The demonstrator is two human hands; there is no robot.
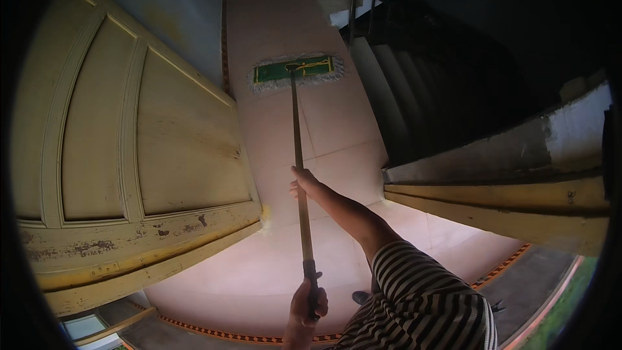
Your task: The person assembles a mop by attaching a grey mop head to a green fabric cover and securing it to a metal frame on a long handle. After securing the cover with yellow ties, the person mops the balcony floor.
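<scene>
A flat dust mop head point(272, 72), green on top with yellow trim and ties and a grey fringe, lies on the pinkish tiled floor point(340, 165). Its long handle point(297, 131) runs back towards me. My right hand point(303, 182) is closed around the middle of the handle, the arm reaching in from the striped sleeve. Lower down, my left hand point(308, 301) grips the dark end of the handle.
A worn yellowish panelled door point(184, 146) stands at the left beside a wall. At the right, dark stairs point(388, 82) with a metal railing point(353, 7) border the floor. Another yellow door or frame edge point(486, 199) lies at the right. A dark shoe point(360, 297) shows below.
</scene>
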